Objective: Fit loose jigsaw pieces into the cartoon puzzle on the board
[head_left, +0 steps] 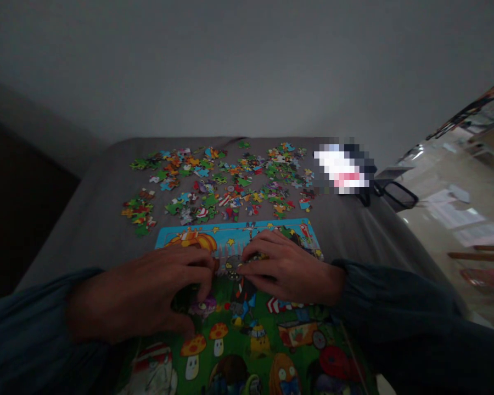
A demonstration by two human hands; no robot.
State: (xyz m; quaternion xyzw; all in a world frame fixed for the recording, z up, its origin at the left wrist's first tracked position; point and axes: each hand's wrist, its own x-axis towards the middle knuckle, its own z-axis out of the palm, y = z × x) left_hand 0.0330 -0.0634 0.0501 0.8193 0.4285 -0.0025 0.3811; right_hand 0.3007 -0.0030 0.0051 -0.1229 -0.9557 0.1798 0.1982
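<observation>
A colourful jigsaw puzzle board (230,241) lies in front of me, with a blue starry top edge and cartoon figures on green below. My left hand (160,288) rests over its left part, fingers curved and thumb held apart, with nothing seen between them. Above the middle of the board, my right hand (286,269) has its fingertips brought together at a small grey puzzle piece (233,266). Whether that piece is lifted or lying in the board cannot be made out. Both hands cover parts of the picture.
Many loose puzzle pieces (230,181) are spread over the grey cloth (94,219) beyond the board. At the right back lie a pixelated bright object (343,170) and black-framed glasses (399,195). A plain wall (247,71) rises behind.
</observation>
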